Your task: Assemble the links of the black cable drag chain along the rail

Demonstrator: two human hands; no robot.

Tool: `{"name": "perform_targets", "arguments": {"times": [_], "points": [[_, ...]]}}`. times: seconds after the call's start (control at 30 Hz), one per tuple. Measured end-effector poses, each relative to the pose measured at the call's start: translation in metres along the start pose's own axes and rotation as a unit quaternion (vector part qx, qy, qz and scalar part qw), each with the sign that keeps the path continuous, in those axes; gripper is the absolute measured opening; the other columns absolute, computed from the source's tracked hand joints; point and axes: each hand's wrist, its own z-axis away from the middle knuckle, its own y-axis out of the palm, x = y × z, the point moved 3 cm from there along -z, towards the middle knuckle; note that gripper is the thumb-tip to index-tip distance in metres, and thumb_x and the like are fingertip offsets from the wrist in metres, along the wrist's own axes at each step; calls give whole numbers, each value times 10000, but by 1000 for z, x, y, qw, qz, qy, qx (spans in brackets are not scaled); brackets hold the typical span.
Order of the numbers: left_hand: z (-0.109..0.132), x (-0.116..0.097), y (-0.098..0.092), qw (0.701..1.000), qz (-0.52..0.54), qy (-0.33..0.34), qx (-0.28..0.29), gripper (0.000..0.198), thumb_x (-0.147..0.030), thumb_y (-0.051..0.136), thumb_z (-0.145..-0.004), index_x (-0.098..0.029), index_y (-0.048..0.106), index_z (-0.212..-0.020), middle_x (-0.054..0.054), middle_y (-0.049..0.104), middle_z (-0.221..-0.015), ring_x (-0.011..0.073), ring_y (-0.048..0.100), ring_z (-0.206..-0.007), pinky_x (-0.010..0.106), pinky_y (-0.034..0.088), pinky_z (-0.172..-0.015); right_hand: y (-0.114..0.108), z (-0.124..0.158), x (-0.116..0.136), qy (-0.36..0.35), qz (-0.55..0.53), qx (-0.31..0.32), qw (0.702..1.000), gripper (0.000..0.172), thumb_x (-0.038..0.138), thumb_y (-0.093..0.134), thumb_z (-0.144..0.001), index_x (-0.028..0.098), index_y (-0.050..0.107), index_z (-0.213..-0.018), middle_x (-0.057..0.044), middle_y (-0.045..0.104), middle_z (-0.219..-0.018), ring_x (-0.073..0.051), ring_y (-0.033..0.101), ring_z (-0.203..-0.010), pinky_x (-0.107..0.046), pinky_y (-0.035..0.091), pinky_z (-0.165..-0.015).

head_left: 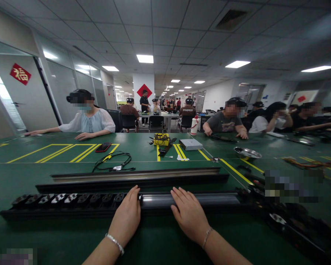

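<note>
A long black channel-shaped rail (71,212) lies crosswise on the table before me. Its left half carries a row of black and metallic socket-like modules (59,198); the right half shows a smooth, shiny inner floor. My left hand (127,215) rests over the right end of the module row, fingers stretched forward and close together, hiding the last modules. On the bare part of the rail lies my right hand (189,209), its fingers extended across the far edge and the thumb slightly apart. Behind it, parallel, sits a second long rail (132,179) without visible modules.
Black parts (295,224) pile up at the right. Farther back are a coiled cable (113,162), phone (103,147), yellow box (161,139), grey box (191,144) and metal bowl (247,152). Co-workers (86,119) sit across the green table (71,239).
</note>
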Motion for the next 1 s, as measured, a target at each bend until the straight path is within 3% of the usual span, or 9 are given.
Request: {"name": "perform_targets", "arguments": {"times": [0.13,0.23,0.33,0.5,0.77,0.9,1.0], "points": [[2,-3,3,1000,-17,9,-21,375,-128,293,-806,-77,443,-1146,158,552,-1160,211,511,-1104,379,442,-930,-1,0,0,-2,4,4,1000,473,408,232,-898,233,386,-1310,-12,371,-1370,-183,303,-1260,-369,211,-1032],[2,-7,0,998,-57,25,-4,396,-113,278,-804,-40,447,-1154,184,555,-1145,237,513,-1092,383,437,-919,0,0,-1,-3,9,5,1000,475,410,227,-900,233,382,-1312,-10,367,-1373,-181,298,-1263,-368,208,-1034],[-1,-11,-11,994,-106,18,37,397,-145,307,-811,-20,467,-1152,195,564,-1127,255,534,-1042,377,435,-892,1,0,-1,-4,8,4,1000,474,413,224,-900,237,382,-1311,-2,358,-1379,-177,290,-1267,-364,201,-1037],[-3,-15,-31,984,-139,-51,103,430,-238,357,-827,-49,436,-1205,167,616,-1038,243,558,-972,372,438,-818,3,-1,-2,-7,9,2,1000,471,417,244,-897,241,387,-1309,-7,375,-1369,-178,308,-1256,-365,213,-1032],[1,-20,-41,970,-137,-66,190,449,-268,404,-805,-35,464,-1183,200,593,-1100,260,566,-976,370,461,-790,1,0,-2,-8,8,2,1000,474,420,244,-896,238,383,-1312,-13,372,-1370,-183,310,-1256,-369,218,-1032],[7,-24,-42,962,-126,-62,234,588,-282,474,-760,-39,367,-1284,210,555,-1179,295,535,-1051,409,449,-840,0,0,-1,-9,-1,4,1000,478,423,236,-898,234,385,-1311,-17,371,-1370,-189,308,-1257,-374,214,-1031],[12,-26,-42,948,-132,-59,282,700,-282,549,-699,-51,316,-1317,227,442,-1289,320,416,-1191,434,382,-936,-1,0,0,-6,-9,6,1000,483,423,224,-899,229,387,-1310,-11,361,-1376,-190,298,-1262,-374,205,-1034]]}}
